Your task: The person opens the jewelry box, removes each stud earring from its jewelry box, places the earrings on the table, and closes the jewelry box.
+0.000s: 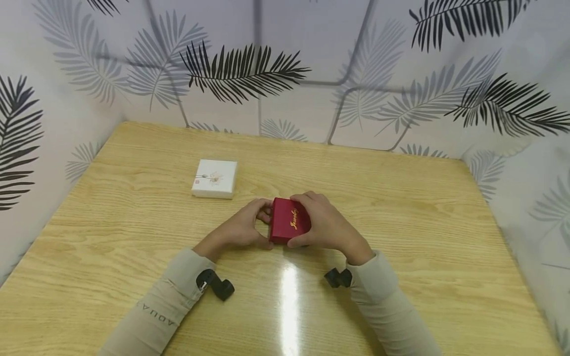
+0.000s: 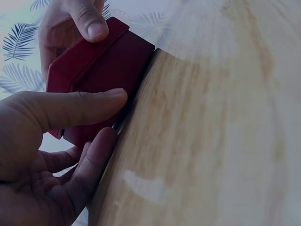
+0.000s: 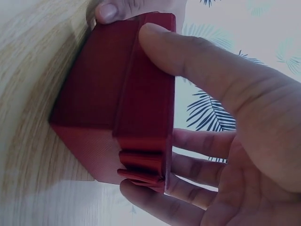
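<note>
A red jewelry box [image 1: 283, 221] with gold lettering on its lid sits on the table between the two hands. My left hand [image 1: 244, 225] holds the box by its lower part from the left, thumb along the near side. From the right, my right hand [image 1: 327, 222] grips the lid [image 3: 149, 84], its thumb on the near side and its fingers round the far side. The lid is on the base [image 3: 91, 77], with a seam between them. A folded red ribbon bow [image 3: 141, 165] shows on the box's right side.
A white square box [image 1: 215, 177] with a flower print lies on the wooden table [image 1: 401, 207], behind and left of the hands. Leaf-patterned cloth [image 1: 294, 44] stands behind the table's far edge. Black wrist cameras [image 1: 219, 286] are strapped over both sleeves.
</note>
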Available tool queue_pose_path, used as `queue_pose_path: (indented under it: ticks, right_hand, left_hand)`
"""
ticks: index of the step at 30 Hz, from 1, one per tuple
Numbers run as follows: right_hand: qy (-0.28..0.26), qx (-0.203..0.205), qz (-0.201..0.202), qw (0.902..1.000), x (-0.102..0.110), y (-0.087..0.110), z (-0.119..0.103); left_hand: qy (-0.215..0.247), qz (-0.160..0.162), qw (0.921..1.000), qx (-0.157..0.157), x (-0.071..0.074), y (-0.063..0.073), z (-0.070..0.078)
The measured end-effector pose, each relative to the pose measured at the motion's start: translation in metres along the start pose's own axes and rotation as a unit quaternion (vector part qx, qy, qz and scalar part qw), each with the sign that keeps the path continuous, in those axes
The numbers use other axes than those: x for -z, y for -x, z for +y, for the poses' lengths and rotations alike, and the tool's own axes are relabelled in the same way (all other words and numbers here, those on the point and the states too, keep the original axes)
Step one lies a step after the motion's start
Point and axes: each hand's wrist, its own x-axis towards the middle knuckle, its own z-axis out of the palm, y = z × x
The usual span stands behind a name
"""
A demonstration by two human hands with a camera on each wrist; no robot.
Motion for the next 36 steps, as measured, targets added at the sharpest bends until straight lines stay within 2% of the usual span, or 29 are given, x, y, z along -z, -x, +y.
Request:
queue_pose_path:
  ticks: [14, 26, 36]
  right_hand:
    - [0.003, 0.004, -0.004, 1.0000, 0.002, 0.001, 0.000]
    - [0.012, -0.002, -0.013, 0.9998, 0.006, 0.002, 0.000]
    - [0.012, -0.004, -0.001, 0.9999, 0.011, 0.003, 0.004]
  left_hand:
    - [0.007, -0.005, 1.0000, -0.003, 0.000, -0.002, -0.003]
    - [0.007, 0.000, 1.0000, 0.002, 0.000, 0.000, 0.000]
    - [0.007, 0.001, 1.0000, 0.001, -0.001, -0.001, -0.001]
